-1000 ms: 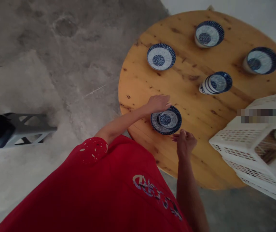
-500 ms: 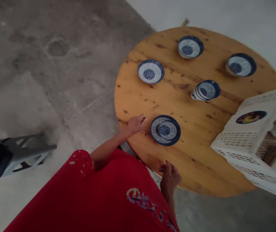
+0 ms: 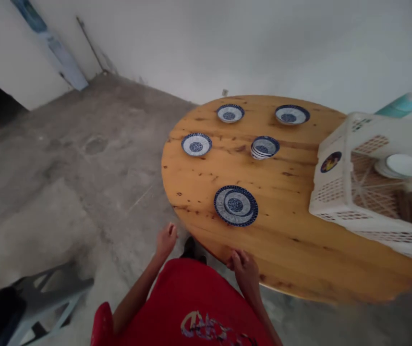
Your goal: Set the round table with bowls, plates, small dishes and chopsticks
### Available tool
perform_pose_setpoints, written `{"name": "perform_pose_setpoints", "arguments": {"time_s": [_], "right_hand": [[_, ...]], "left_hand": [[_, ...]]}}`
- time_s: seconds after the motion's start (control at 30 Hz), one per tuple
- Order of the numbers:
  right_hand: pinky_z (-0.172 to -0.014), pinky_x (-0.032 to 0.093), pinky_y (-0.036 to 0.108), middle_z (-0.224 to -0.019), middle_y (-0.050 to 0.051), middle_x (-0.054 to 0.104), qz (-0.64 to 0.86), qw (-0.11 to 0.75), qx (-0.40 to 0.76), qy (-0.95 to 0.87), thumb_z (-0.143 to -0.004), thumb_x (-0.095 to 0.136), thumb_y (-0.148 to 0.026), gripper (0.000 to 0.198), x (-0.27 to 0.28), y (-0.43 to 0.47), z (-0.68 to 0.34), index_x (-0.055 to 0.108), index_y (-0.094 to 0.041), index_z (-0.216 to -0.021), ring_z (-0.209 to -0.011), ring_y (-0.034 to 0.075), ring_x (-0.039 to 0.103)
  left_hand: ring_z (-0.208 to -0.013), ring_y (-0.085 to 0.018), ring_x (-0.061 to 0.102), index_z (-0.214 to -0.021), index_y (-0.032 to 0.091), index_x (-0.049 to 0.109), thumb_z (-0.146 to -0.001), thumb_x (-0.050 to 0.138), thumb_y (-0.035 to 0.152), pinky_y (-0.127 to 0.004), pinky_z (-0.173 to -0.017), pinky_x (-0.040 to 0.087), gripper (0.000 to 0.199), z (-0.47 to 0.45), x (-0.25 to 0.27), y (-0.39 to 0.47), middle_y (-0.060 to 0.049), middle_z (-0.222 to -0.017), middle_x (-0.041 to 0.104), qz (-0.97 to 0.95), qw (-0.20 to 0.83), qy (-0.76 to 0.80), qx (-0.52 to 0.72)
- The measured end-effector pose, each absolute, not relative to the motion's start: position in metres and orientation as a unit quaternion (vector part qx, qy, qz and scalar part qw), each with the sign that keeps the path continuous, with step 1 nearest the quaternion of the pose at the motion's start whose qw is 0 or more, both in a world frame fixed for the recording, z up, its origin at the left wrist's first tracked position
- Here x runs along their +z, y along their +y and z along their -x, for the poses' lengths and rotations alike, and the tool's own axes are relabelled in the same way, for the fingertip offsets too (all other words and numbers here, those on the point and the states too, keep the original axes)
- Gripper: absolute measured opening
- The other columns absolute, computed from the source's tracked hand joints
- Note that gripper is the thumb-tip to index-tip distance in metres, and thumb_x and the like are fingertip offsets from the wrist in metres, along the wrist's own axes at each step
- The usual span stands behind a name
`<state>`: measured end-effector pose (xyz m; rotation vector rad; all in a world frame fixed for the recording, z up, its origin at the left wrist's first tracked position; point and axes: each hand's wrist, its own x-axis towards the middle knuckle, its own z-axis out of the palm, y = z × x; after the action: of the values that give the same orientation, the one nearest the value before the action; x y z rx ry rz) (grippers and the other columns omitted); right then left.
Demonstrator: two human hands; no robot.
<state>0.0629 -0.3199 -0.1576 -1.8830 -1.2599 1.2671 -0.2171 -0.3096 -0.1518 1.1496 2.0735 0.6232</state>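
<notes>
My left hand (image 3: 166, 240) hangs beyond the table's left front edge, over the floor, its fingers curled in and nothing seen in them. At the table's front edge is my right hand (image 3: 244, 270), loosely closed with nothing visible in it. Nearest to it is a blue-and-white plate or wide bowl (image 3: 221, 214) with a dark patterned rim. A smaller patterned bowl (image 3: 235, 205) sits inside that one. Neither hand touches them.
The round wooden table (image 3: 281, 245) also bears three blue-rimmed bowls (image 3: 197, 144) spread near its far side and a stack of small bowls (image 3: 265, 148). A white plastic crate (image 3: 330, 192) holds white dishes (image 3: 404, 166). A grey stool (image 3: 43, 298) stands left.
My view has tilted up, showing more wall and floor. My left hand has drawn back from beside the nested bowls to off the table. The right stays near the front edge.
</notes>
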Motion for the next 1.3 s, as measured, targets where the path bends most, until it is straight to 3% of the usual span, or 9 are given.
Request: {"name": "perform_pose_setpoints", "arguments": {"time_s": [0.17, 0.4, 0.7, 1.0, 1.3], "right_hand": [[-0.063, 0.053, 0.039, -0.066, 0.008, 0.070, 0.666, 0.276, 0.504, -0.476, -0.073, 0.046, -0.069, 0.060, -0.166, -0.326, -0.054, 0.069, -0.018, -0.095, -0.058, 0.026, 0.066], [-0.063, 0.053, 0.039, -0.069, 0.005, 0.070, 0.570, 0.222, 0.609, -0.506, -0.073, 0.044, -0.068, 0.057, -0.173, -0.338, -0.007, 0.067, -0.021, -0.095, -0.057, 0.025, 0.067], [-0.060, 0.051, 0.036, -0.069, 0.007, 0.069, 0.583, 0.198, 0.590, -0.523, -0.070, 0.040, -0.069, 0.060, -0.178, -0.318, 0.026, 0.066, -0.020, -0.094, -0.055, 0.024, 0.065], [-0.055, 0.050, 0.035, -0.067, 0.008, 0.067, 0.591, 0.224, 0.599, -0.491, -0.066, 0.044, -0.066, 0.055, -0.176, -0.256, 0.157, 0.062, -0.021, -0.090, -0.056, 0.024, 0.065], [-0.061, 0.049, 0.034, -0.068, 0.006, 0.068, 0.550, 0.209, 0.577, -0.566, -0.074, 0.038, -0.059, 0.047, -0.165, -0.214, 0.269, 0.062, -0.021, -0.086, -0.056, 0.021, 0.065]], "left_hand": [[-0.056, -0.013, 0.052, -0.071, 0.022, 0.052, -0.093, 0.043, 0.030, -0.026, -0.062, 0.037, 0.025, 0.206, -0.151, -0.339, 0.001, -0.063, 0.059, -0.444, 0.358, 0.791, 0.222], [-0.063, -0.015, 0.058, -0.072, 0.022, 0.056, -0.092, 0.048, 0.040, -0.027, -0.059, 0.039, 0.029, 0.208, -0.155, -0.382, -0.003, -0.067, 0.063, -0.429, 0.344, 0.800, 0.241], [-0.055, -0.011, 0.054, -0.079, 0.021, 0.053, -0.094, 0.038, 0.036, -0.024, -0.060, 0.039, 0.025, 0.251, -0.168, -0.357, 0.000, -0.067, 0.062, -0.430, 0.367, 0.784, 0.257], [-0.060, -0.015, 0.059, -0.081, 0.023, 0.054, -0.091, 0.036, 0.042, -0.027, -0.065, 0.042, 0.028, 0.405, -0.166, -0.316, -0.001, -0.069, 0.063, -0.410, 0.327, 0.805, 0.278], [-0.062, -0.017, 0.062, -0.079, 0.023, 0.052, -0.087, 0.037, 0.054, -0.029, -0.066, 0.046, 0.035, 0.531, -0.170, -0.276, -0.002, -0.071, 0.064, -0.401, 0.332, 0.817, 0.249]]}}
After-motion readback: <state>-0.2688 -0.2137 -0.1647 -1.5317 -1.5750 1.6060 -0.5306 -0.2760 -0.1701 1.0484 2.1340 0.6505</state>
